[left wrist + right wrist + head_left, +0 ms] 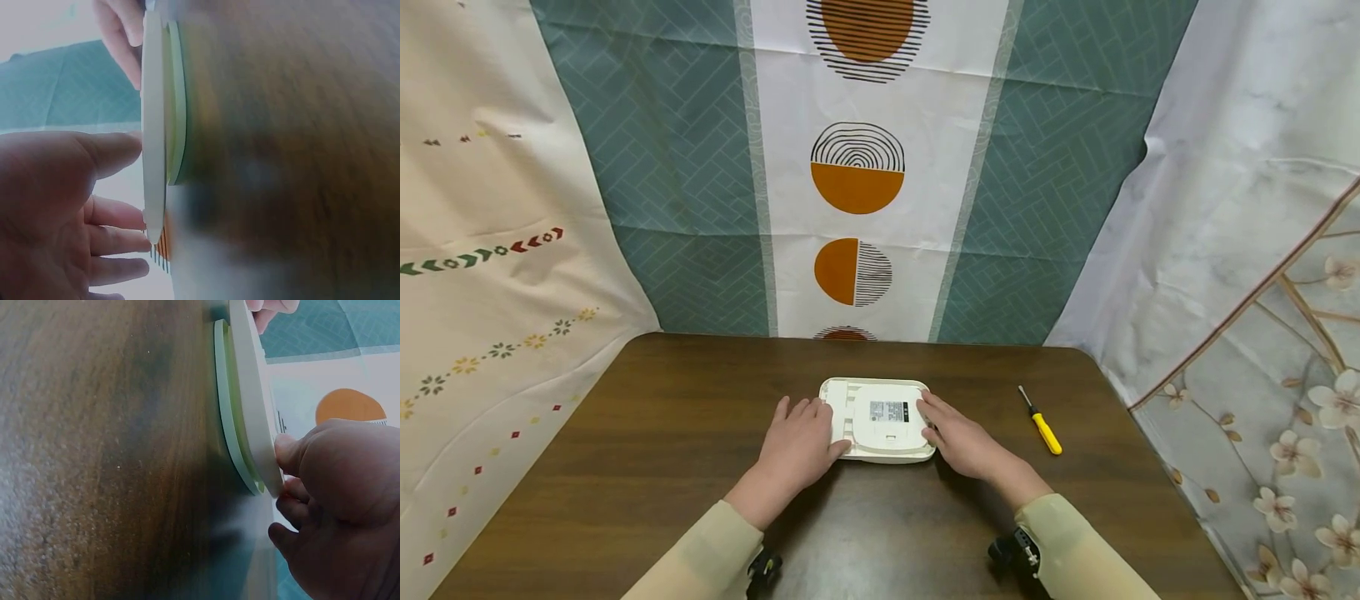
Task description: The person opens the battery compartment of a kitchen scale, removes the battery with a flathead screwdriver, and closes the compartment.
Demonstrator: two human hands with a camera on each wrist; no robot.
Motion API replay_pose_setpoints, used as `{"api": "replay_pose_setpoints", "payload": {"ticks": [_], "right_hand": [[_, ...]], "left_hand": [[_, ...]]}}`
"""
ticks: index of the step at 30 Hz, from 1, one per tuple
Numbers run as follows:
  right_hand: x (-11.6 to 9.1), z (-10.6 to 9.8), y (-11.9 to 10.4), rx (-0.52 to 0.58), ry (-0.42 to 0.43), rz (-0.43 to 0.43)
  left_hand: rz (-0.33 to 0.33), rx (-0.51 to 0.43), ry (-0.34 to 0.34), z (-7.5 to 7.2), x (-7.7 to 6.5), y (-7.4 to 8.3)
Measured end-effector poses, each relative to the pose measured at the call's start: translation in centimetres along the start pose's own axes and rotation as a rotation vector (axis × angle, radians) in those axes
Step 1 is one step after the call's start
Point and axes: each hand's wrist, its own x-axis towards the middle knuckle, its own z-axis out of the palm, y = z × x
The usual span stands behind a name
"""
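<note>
A white kitchen scale [891, 423] with rounded corners lies upside down on the table, its printed label facing up. Its round plate [230, 406] is underneath, against the wood, and the body stands slightly above the tabletop. At the scale's left side rests my left hand [800, 439], fingers spread and fairly straight, thumb toward the near edge. My right hand [961, 435] touches the right side with its thumb and fingertips. In the left wrist view the left thumb [119, 153] meets the scale's upper face. Neither hand wraps round the body.
A screwdriver [1041, 423] with a yellow handle lies on the right of the brown wooden table [700, 392], beyond the right hand. Patterned cloths [1037, 167] hang behind the table and along both sides.
</note>
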Motion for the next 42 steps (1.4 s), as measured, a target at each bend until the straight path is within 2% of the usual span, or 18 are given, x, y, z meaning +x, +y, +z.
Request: {"api": "replay_pose_setpoints", "payload": {"ticks": [8, 12, 18, 22, 25, 29, 42], "right_hand": [[-0.1, -0.1, 0.1, 0.006, 0.006, 0.000], [-0.1, 0.1, 0.2, 0.006, 0.020, -0.008], [-0.2, 0.2, 0.1, -0.043, 0.063, -0.035], [-0.2, 0.1, -0.1, -0.091, 0.138, -0.062], [-0.2, 0.0, -0.3, -0.104, 0.199, -0.086], [0.1, -0.1, -0.6, -0.120, 0.224, -0.122], [1.0, 0.4, -2.3, -0.187, 0.171, -0.211]], "left_hand": [[0.000, -0.060, 0.028, 0.2, 0.7, -0.4], [0.017, -0.096, 0.004, 0.5, 1.1, -0.5], [0.034, -0.173, -0.069, 0.9, 1.4, -0.5], [0.037, -0.203, -0.082, 1.1, 1.6, -0.4], [0.042, -0.202, -0.074, 1.2, 1.7, -0.3], [0.051, -0.192, -0.071, 1.3, 1.7, -0.1], [0.044, -0.155, -0.038, 1.5, 1.2, 0.2]]}}
